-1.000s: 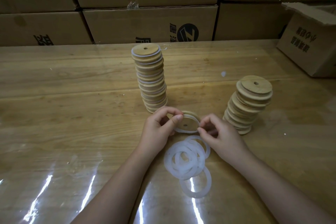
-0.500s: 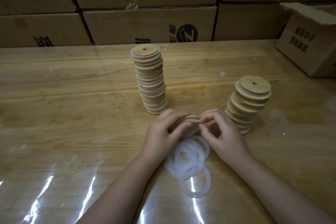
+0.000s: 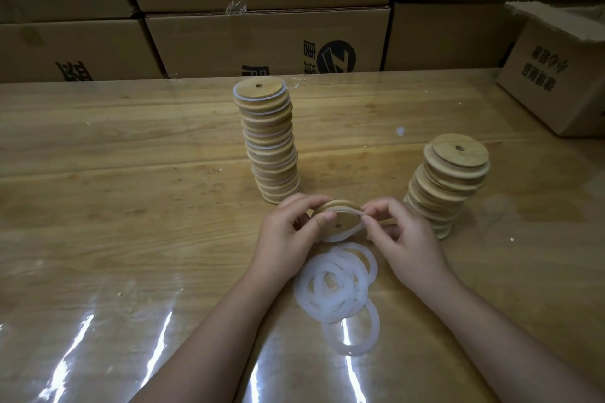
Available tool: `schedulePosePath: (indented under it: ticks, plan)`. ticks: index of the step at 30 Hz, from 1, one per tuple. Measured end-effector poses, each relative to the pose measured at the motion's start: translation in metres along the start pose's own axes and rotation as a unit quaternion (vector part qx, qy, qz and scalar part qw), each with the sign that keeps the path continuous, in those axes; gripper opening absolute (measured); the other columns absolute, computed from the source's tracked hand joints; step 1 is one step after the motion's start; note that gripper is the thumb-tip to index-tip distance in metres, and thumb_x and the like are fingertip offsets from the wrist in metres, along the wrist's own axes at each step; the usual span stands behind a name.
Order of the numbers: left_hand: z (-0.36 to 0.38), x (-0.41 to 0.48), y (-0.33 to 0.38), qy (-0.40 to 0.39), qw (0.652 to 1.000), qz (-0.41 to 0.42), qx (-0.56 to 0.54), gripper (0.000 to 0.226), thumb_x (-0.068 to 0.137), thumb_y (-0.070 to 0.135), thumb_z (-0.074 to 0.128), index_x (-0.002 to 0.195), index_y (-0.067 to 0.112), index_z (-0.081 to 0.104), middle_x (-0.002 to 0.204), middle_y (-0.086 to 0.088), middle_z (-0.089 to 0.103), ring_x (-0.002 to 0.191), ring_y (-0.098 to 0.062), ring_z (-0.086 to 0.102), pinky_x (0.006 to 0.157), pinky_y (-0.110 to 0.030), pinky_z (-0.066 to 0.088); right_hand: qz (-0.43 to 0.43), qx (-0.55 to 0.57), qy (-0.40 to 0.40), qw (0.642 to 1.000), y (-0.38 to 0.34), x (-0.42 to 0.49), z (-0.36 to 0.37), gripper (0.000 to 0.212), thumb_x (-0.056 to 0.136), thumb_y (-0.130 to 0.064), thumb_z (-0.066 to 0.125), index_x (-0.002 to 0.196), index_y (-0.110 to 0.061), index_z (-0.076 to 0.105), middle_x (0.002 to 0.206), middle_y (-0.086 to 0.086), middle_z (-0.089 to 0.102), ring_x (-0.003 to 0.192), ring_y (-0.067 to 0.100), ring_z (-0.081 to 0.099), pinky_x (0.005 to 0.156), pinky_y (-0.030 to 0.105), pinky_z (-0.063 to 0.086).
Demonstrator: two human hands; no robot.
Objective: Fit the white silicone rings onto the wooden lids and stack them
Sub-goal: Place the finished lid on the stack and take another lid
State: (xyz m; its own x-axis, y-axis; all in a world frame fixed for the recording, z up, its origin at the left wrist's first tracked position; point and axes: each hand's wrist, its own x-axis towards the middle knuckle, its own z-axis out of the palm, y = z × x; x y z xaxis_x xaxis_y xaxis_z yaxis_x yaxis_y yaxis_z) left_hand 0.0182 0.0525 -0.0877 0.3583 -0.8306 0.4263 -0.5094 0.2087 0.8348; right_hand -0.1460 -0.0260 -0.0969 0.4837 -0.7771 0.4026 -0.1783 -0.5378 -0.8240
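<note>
While seating a white silicone ring [image 3: 337,236], left hand [image 3: 288,232] and right hand [image 3: 406,239] pinch one round wooden lid [image 3: 340,216], steadying it.

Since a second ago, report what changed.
The ring, held open a second ago, now sits round the lid, which has tipped to face the camera. The left hand grips the lid; the right hand pinches the ring. The tall stack, the short stack and the loose rings stayed put.
</note>
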Motion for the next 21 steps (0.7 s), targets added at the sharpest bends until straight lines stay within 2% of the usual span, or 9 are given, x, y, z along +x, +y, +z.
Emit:
schedulePosePath:
  ticks: [4,12,14,18,21]
  plan:
    - [0.0000,0.0005,-0.0018,0.001,1.000,-0.024,-0.005,0.015,0.082,0.020,0.069,0.096,0.025,0.070,0.087,0.007,0.066,0.061,-0.017,0.058,0.064,-0.026,0.048,0.016,-0.008,-0.010,1.000,0.0004,0.0004,0.0009,0.011,0.084,-0.003,0.063,0.084,-0.014,0.061,0.088,-0.006,0.062,0.074,0.004,0.060,0.061,0.009,0.045]
    - [-0.0011,0.0001,-0.0013,-0.012,0.999,-0.036,0.007,0.013,0.087,0.018,0.066,0.099,0.018,0.069,0.091,0.003,0.065,0.064,-0.017,0.056,0.065,-0.035,0.050,0.047,-0.009,-0.058,0.997,-0.0046,0.0006,-0.0026,0.025,0.083,-0.003,0.064,0.080,-0.027,0.055,0.078,-0.012,0.059,0.067,-0.007,0.056,0.059,0.006,0.041]
    - [-0.0011,-0.0008,-0.0006,-0.017,0.999,-0.029,0.018,0.014,0.087,0.019,0.065,0.101,0.015,0.069,0.091,0.002,0.065,0.064,-0.014,0.054,0.066,-0.031,0.049,0.058,-0.009,-0.069,0.996,-0.0054,0.0007,-0.0033,0.026,0.083,-0.005,0.064,0.079,-0.028,0.055,0.076,-0.011,0.060,0.066,-0.006,0.056,0.059,0.007,0.042]
    - [0.0003,-0.0028,0.0033,-0.009,0.999,-0.005,0.035,0.018,0.082,0.025,0.065,0.098,0.016,0.068,0.088,0.002,0.062,0.062,-0.004,0.050,0.063,-0.010,0.038,0.057,0.002,-0.047,0.997,-0.0066,-0.0002,-0.0023,0.026,0.082,-0.002,0.064,0.078,-0.026,0.056,0.078,-0.010,0.062,0.064,-0.006,0.057,0.058,0.006,0.041]
    - [0.0011,-0.0044,0.0029,-0.020,0.998,0.004,0.052,0.018,0.080,0.022,0.072,0.097,0.019,0.068,0.084,0.003,0.061,0.060,-0.006,0.050,0.061,-0.010,0.038,0.037,0.011,-0.002,0.999,-0.0081,-0.0011,-0.0023,0.022,0.083,-0.001,0.062,0.083,-0.023,0.059,0.088,-0.010,0.064,0.069,0.000,0.059,0.059,0.007,0.042]
